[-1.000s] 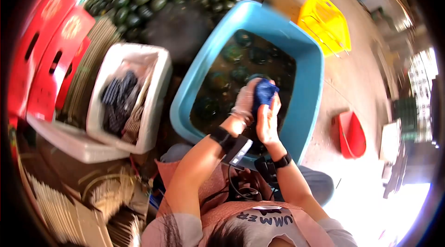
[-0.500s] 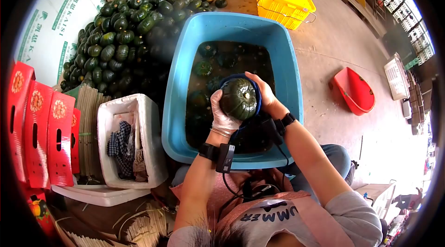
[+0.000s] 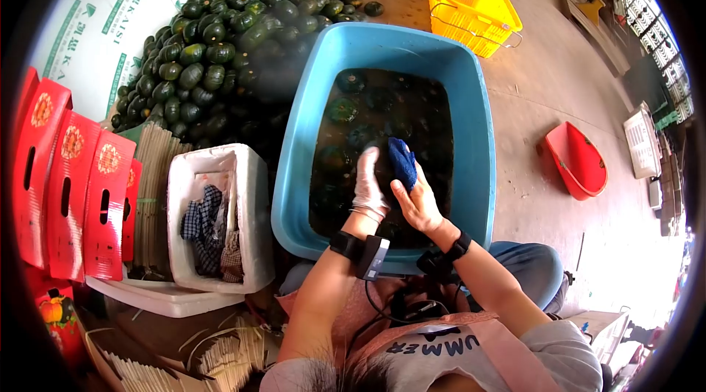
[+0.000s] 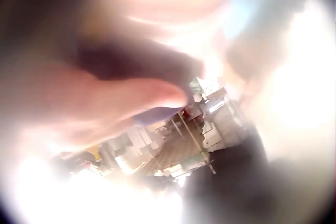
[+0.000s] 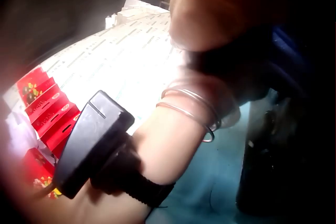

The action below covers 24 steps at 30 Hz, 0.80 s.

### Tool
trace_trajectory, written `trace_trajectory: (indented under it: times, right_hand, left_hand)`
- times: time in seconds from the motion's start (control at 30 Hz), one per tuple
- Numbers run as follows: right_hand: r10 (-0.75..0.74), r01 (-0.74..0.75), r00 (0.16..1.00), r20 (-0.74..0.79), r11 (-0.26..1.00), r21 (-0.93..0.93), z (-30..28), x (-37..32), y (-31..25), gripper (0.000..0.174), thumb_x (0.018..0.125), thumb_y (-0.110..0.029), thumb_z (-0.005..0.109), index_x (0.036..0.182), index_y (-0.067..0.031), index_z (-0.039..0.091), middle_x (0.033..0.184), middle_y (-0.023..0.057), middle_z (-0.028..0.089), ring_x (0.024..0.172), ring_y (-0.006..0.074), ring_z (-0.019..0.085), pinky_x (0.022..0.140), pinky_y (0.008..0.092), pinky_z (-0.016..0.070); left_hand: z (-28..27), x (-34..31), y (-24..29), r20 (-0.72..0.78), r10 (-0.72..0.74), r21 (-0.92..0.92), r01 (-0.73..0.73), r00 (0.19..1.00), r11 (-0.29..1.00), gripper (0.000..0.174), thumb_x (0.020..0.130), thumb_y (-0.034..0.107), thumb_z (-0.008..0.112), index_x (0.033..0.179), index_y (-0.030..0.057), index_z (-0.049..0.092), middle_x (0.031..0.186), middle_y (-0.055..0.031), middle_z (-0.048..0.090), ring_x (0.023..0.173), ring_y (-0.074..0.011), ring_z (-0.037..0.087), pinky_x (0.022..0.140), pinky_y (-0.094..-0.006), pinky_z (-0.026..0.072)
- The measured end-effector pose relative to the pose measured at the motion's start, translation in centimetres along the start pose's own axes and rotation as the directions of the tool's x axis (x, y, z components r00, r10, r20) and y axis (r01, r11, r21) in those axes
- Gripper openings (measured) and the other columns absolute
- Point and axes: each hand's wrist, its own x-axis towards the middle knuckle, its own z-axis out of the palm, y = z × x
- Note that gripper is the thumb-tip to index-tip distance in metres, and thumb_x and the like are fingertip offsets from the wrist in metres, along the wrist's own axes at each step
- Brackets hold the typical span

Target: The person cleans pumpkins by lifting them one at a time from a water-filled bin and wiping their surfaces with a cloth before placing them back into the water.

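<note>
In the head view my left hand (image 3: pixel 368 180), in a pale glove, holds a dark green squash (image 3: pixel 384 171) over the blue tub (image 3: pixel 474 105). The squash is mostly hidden between my hands. My right hand (image 3: pixel 416 203) presses a blue cloth (image 3: pixel 402 159) against the squash's right side, its fingers curled round the cloth. The tub holds dark water with more squashes (image 3: pixel 346 109) in it. The right wrist view shows my left forearm with bangles (image 5: pixel 191 109), its black wrist camera (image 5: pixel 89 140) and a bit of the blue cloth (image 5: pixel 294 58). The left wrist view is a blur.
A big pile of green squashes (image 3: pixel 220 31) lies left of the tub. A white foam box (image 3: pixel 250 201) with checked cloths stands at the near left, beside red cartons (image 3: pixel 73 179). A yellow basket (image 3: pixel 474 2) and a red scoop (image 3: pixel 577 160) sit on the concrete floor.
The squash, held up facing the camera half a second ago, has dropped lower over the tub. The blue cloth has moved from behind it to its right side.
</note>
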Motion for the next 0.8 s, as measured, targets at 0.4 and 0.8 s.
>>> trace_trajectory:
  times: [0.4, 0.8]
  right_hand:
    - [0.656, -0.561, 0.692, 0.301, 0.225, 0.797, -0.8, 1.6, 4.6, 0.048, 0.096, -0.045, 0.052, 0.117, -0.0033, 0.061, 0.106, 0.0072, 0.066, 0.098, 0.0143, 0.062, 0.090, 0.0296, 0.0479]
    - [0.634, -0.730, 0.677, 0.374, 0.644, 0.229, 0.7, 1.7, 5.4, 0.058, 0.072, -0.038, 0.080, 0.108, 0.0041, 0.063, 0.105, 0.0107, 0.068, 0.095, 0.0204, 0.063, 0.084, 0.0319, 0.0487]
  left_hand:
    - [0.0, 0.6, -2.5, -0.131, 0.255, 0.311, -0.205, 0.958, 0.928, 0.033, 0.082, 0.025, 0.063, 0.109, 0.0064, 0.056, 0.098, -0.0060, 0.061, 0.087, -0.0170, 0.061, 0.080, -0.0320, 0.0516]
    - [-4.1, 0.5, 2.1, -0.118, 0.094, 0.876, 0.059, 0.989, 0.478, 0.049, 0.092, 0.033, 0.055, 0.129, 0.0020, 0.051, 0.133, -0.0161, 0.050, 0.128, -0.0255, 0.042, 0.113, -0.0345, 0.0258]
